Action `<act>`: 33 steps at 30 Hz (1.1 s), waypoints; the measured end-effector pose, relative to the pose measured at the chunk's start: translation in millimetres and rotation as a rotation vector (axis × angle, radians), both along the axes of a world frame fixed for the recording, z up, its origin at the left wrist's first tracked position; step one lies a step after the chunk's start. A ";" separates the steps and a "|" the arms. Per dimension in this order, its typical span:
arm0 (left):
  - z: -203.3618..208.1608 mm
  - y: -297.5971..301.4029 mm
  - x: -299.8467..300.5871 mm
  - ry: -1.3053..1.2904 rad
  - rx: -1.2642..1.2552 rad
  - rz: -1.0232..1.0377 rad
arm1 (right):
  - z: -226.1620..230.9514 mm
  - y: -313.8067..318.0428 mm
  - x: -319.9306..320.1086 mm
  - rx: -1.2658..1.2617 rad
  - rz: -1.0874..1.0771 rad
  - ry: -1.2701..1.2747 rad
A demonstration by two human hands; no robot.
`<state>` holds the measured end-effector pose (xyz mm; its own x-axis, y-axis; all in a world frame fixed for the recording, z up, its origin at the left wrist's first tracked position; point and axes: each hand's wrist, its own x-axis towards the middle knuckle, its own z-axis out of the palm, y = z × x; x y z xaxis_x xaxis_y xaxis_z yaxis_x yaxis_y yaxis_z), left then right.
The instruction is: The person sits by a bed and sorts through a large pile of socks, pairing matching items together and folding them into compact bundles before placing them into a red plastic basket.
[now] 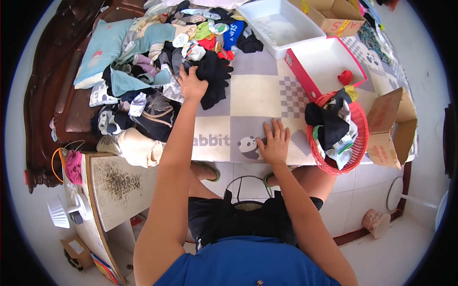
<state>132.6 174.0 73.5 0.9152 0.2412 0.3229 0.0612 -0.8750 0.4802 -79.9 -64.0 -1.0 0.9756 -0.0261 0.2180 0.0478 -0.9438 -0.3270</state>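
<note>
My left hand (pixel 193 86) reaches to the near edge of a heap of small clothes, fingers apart on the fabric. Right beside it lies a black piece (pixel 214 78) with finger-like ends, like a glove. Grey and white garments (pixel 171 88) lie against the hand's other side. I see nothing gripped in it. My right hand (pixel 275 145) rests palm down on the grey and white checked bed cover (pixel 253 95), fingers spread, next to a printed panda face (pixel 248 147). To its right stands a red woven basket (pixel 363 138) holding black, white and green-striped clothes.
Behind the basket is a red-edged white box (pixel 305 71) with a red bundle (pixel 345 77) inside. A clear plastic bin (pixel 281 28) and cardboard boxes (pixel 398 126) stand around it. A light blue pillow (pixel 102 47) leans at the left, above a stained wooden cabinet (pixel 121 190).
</note>
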 end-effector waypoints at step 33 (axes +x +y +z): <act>74.8 -93.4 -79.1 0.381 -1.329 -0.785 | 3.4 -2.7 -5.8 0.113 0.010 -0.117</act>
<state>53.5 80.6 148.3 0.9171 -0.3985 0.0092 0.1059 0.2660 0.9581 -85.7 -66.7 2.4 0.9442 -0.0471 0.3259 0.1011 -0.9005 -0.4229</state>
